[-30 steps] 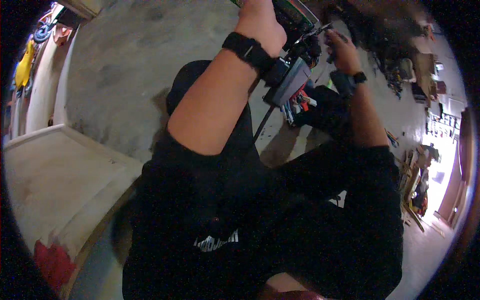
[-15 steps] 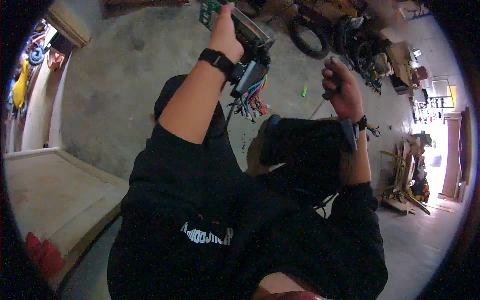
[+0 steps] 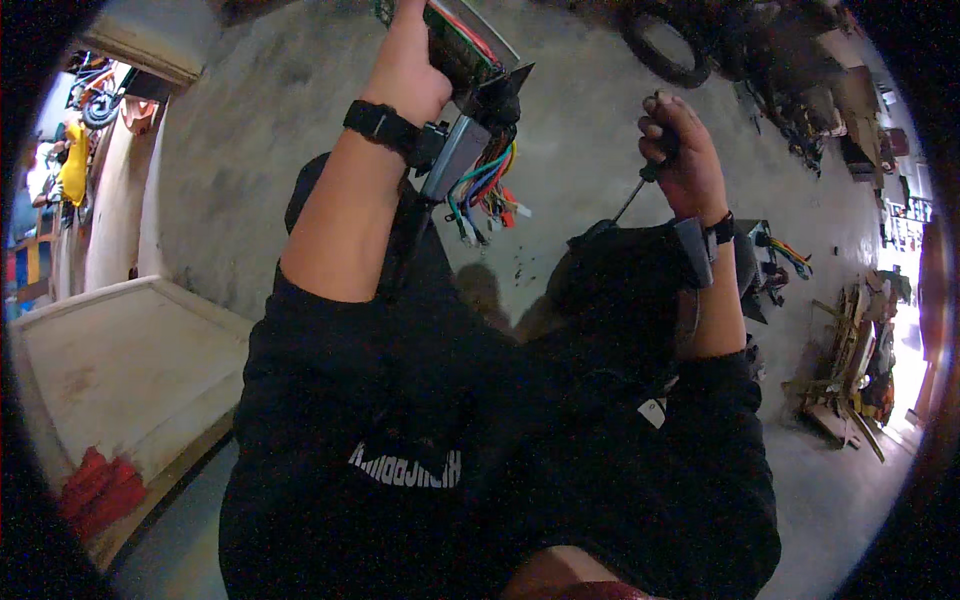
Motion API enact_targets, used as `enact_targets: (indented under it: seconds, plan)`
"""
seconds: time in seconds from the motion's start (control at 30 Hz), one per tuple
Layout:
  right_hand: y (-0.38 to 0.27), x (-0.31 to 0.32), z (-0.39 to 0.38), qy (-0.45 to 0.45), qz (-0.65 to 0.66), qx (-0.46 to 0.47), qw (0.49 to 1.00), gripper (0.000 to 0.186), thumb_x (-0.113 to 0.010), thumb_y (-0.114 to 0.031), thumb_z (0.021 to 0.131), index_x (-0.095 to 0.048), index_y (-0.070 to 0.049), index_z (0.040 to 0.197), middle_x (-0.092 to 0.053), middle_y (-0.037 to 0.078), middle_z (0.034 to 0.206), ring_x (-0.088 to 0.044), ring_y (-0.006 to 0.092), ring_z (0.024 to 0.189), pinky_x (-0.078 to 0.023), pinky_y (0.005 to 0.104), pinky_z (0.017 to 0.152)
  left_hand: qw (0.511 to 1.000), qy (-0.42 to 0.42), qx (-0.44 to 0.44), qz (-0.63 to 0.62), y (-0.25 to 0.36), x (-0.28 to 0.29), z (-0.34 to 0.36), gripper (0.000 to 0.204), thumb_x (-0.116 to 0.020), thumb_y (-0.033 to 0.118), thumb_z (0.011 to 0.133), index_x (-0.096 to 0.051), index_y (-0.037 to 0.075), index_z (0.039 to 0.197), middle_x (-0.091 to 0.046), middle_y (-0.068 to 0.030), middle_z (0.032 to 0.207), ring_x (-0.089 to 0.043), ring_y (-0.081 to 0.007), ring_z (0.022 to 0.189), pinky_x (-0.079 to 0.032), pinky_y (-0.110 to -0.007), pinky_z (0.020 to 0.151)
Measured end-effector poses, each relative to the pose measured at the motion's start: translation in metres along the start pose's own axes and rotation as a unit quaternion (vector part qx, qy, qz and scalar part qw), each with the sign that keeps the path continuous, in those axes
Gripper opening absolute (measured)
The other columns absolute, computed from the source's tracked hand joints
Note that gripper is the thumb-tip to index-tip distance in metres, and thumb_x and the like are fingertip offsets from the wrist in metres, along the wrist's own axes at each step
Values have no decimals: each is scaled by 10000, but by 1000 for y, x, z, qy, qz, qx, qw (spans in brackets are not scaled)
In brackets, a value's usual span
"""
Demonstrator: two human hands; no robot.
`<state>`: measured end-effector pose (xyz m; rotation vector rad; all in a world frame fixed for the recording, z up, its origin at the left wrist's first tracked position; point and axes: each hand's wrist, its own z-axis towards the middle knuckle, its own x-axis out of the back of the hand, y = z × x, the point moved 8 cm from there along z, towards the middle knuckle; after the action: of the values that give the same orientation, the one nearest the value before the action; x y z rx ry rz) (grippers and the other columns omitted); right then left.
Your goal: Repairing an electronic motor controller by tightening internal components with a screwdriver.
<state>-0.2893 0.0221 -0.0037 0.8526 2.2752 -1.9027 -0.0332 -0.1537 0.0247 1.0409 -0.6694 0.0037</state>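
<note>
Head view, from the wearer outward: a dark shirt (image 3: 400,530) fills the lower middle at six o'clock, and both bare forearms reach up past it, each bearing a grey boxy wrist unit, the left one (image 3: 458,158) and the right one (image 3: 692,252). Between eleven and twelve o'clock the left hand (image 3: 412,75) has its grip closed on a circuit-board unit (image 3: 462,48), a green board with a pale metal edge slanting down to the right; the picture's top rim cuts off the upper end of the unit and some of the fingers. Coloured wires (image 3: 492,190) with small plugs hang below it, at twelve. Near two o'clock the right hand (image 3: 685,155) makes a fist around a screwdriver (image 3: 632,196), its shaft slanting down toward eight o'clock; whether the tip touches the dark shape beneath cannot be told. Grey floor (image 3: 580,130) spans the wide gap between the hands, giving them sideways room, and stretches left of the left forearm too. Just beyond the right forearm, at three, sits a second wired unit (image 3: 768,262). A cream platform (image 3: 130,350) with a raised edge lies toward nine, a red cloth (image 3: 100,490) on its near corner at eight. Farther off, a tyre (image 3: 664,70) rests at one o'clock.
</note>
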Motion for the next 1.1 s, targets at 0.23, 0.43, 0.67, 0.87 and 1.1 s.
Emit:
enact_targets:
  seconds: [0.23, 0.43, 0.67, 0.87, 1.1]
  plan:
    - [-3, 39, -8, 36, 62, 44, 996, 139, -591, -207, 967, -562, -73, 990, -546, -4, 879, -505, 85, 720, -367, 216, 511, 710, 31, 336, -619, 5, -50, -2, 623, -636, 376, 917, -399, 65, 1401, -489, -157, 1353, -519, -305, 1203, -408, -418, 1050]
    - [-13, 43, -67, 32, 104, 30, 994, 120, -560, -202, 988, -542, -92, 944, -503, -17, 829, -463, 77, 682, -368, 212, 498, 997, -43, -19, -58, 2, -54, 22, 1063, -587, -242, 565, -270, 166, 1494, -554, -166, 1308, -565, -322, 1200, -438, -385, 1015]
    - [-32, 44, -144, 52, 161, 58, 984, 110, -538, -171, 987, -536, -62, 998, -522, 1, 870, -452, 88, 685, -363, 218, 498, 660, -13, 302, -688, -13, -104, 30, 378, -684, 450, 838, -621, 105, 979, -679, -114, 933, -667, -308, 859, -528, -495, 837]
    - [-51, 26, -164, 14, 155, 85, 984, 105, -523, -120, 976, -540, -43, 1045, -552, 29, 949, -447, 105, 703, -359, 228, 509, 635, -9, 321, -703, -15, -93, 27, 348, -710, 399, 827, -612, 108, 989, -674, -105, 935, -663, -303, 843, -525, -516, 833]
    - [-59, 27, -159, 21, 158, 81, 984, 127, -529, -143, 981, -534, -33, 1044, -549, 31, 939, -453, 106, 708, -360, 231, 507, 603, 5, 287, -744, -10, -91, 13, 654, -793, 286, 750, -462, 26, 1251, -587, -116, 1135, -592, -262, 998, -521, -498, 857]
